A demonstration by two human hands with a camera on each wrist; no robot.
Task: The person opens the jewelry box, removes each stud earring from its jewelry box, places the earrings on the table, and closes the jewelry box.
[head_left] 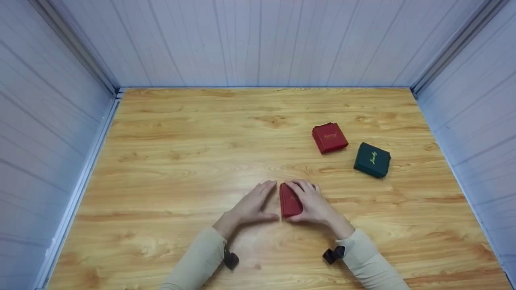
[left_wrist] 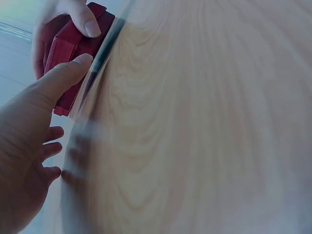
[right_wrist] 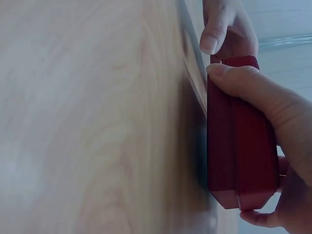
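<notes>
Near the front middle of the table, my right hand (head_left: 316,203) grips a small red gift box (head_left: 288,201). Its thumb lies on the near side and its fingers reach over the top to the far side. In the right wrist view the box (right_wrist: 239,151) shows a lid band, with the thumb pressed along it. Just left of the box is my left hand (head_left: 252,205), thumb and fingers spread apart and pointing at it. A narrow gap seems to separate the left fingertips from the box in the head view. The box's right part is hidden under the right hand.
Farther back on the right, another red box (head_left: 330,137) with gold lettering lies on the wooden table (head_left: 181,141). A dark green box (head_left: 372,160) with gold lettering lies to its right and nearer. Pale panelled walls (head_left: 258,44) stand at the back and both sides.
</notes>
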